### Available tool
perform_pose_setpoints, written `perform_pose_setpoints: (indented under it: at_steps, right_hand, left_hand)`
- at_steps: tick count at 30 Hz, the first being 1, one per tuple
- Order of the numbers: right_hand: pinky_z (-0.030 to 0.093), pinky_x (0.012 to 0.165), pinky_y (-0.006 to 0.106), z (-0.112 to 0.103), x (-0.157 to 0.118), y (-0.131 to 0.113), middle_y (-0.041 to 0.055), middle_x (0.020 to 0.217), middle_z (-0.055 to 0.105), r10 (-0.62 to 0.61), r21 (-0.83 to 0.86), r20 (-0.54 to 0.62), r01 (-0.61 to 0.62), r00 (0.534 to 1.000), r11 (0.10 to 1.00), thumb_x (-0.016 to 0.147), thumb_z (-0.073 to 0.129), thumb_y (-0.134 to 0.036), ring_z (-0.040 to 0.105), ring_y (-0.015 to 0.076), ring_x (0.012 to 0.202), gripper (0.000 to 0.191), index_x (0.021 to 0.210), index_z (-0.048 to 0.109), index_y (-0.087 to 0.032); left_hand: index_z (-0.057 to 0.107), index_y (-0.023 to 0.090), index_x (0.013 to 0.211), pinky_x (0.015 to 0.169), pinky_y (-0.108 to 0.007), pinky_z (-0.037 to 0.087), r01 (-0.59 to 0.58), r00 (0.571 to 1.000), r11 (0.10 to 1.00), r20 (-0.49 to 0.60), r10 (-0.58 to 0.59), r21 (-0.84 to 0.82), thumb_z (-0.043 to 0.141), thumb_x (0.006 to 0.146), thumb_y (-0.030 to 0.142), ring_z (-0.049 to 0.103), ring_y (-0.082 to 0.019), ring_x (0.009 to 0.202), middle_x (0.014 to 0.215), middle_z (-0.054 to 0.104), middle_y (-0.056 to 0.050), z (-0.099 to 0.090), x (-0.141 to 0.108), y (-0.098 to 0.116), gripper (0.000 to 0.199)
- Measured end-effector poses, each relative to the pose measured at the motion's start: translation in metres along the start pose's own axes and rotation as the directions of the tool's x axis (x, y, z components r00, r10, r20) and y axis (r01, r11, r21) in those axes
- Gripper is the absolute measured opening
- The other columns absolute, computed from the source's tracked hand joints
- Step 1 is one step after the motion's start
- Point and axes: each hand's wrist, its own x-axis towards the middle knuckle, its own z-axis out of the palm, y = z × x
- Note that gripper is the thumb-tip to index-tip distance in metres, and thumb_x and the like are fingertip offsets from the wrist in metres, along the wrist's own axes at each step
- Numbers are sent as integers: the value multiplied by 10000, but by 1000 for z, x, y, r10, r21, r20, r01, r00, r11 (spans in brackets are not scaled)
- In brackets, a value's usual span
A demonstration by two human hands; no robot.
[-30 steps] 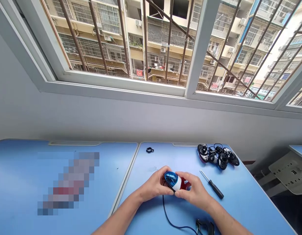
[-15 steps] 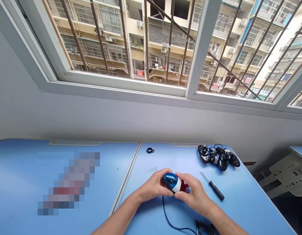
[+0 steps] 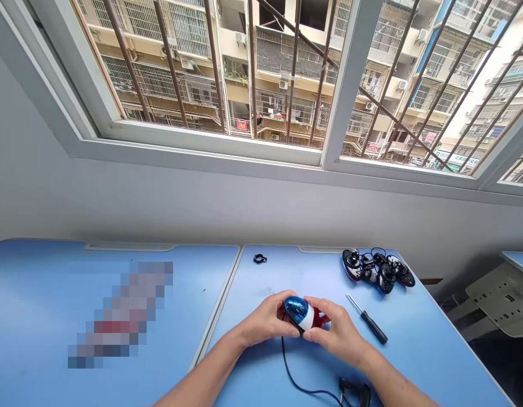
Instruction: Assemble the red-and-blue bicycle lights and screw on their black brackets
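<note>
head cam: you're clasping the blue-and-red siren light (image 3: 297, 312) between left hand (image 3: 267, 323) and right hand (image 3: 335, 333), screwdriver (image 3: 370, 322) lying unused on the bench (image 3: 287, 271), wired parts (image 3: 378, 271) sitting piled nearby.

Pixelated item (image 3: 121, 314) beyond recognition

Across the top of my view I've got a wide window (image 3: 194, 148) with white frames, rusty-brown bars (image 3: 170, 62) outside it, and a tall apartment block (image 3: 282, 56) in daylight beyond. Below the window runs a pale grey wall (image 3: 160, 198). Along the bottom sit two blue desks, the left one (image 3: 28, 294) butted against the right one (image 3: 295, 271), and at far right I can see a perforated beige panel (image 3: 507, 299) beneath another blue desk corner (image 3: 518, 261).
</note>
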Motion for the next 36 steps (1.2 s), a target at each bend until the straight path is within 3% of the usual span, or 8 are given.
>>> perform_pose_setpoints:
  at_steps: [4,9,12,18,26,32,36]
  right_hand:
    - [502,851,409,0,-1,1,64,1028,699,-99,-83,-38,95,994,992,723,708,-172,613,231,895,538,1250,612,-230]
    - [493,922,431,-1,0,5,86,1198,636,-52,-41,1,52,999,998,676,804,-266,600,267,1054,678,1306,554,-242]
    - [454,994,445,-2,2,4,94,1283,598,-164,-61,-23,163,986,985,664,832,-301,553,285,1155,756,1350,517,-258]
    - [510,947,397,0,1,-6,59,1250,642,-269,5,-29,269,963,963,776,727,-221,625,239,1058,539,1290,575,-284]
    - [554,865,396,1,-1,-2,88,1307,621,-304,-48,-63,301,951,952,818,659,-251,632,268,1073,507,1315,560,-264]
    - [528,925,411,6,-2,-2,84,1252,651,-370,-61,-123,366,921,929,856,587,-233,633,263,1072,467,1321,542,-247]
    - [546,892,404,7,-2,2,91,1255,648,-370,-77,-132,363,919,929,856,578,-223,635,270,1071,460,1314,543,-244]
  left_hand:
    - [570,173,835,607,-246,354,-6,1000,1000,-3,6,-18,788,556,197,478,-136,688,739,547,47,0,0,0,354]
    - [596,180,878,647,-259,392,-12,1000,999,0,12,-37,820,555,233,522,-163,746,795,588,27,3,0,0,397]
    - [616,185,948,672,-266,409,-41,999,999,8,41,-33,810,559,218,530,-173,774,841,604,13,10,0,2,435]
    - [652,169,958,665,-263,416,-134,991,989,11,133,70,743,654,196,514,-162,751,839,604,0,19,-2,9,318]
    - [641,175,974,715,-290,448,-143,990,987,22,142,68,801,665,283,550,-195,814,904,628,-25,15,0,4,365]
    - [637,168,921,656,-259,409,-107,994,994,-4,108,37,797,657,215,513,-156,737,809,589,17,15,0,3,313]
    - [640,166,982,711,-281,426,-124,992,992,21,125,-9,785,657,183,545,-182,801,869,627,-2,14,0,1,356]
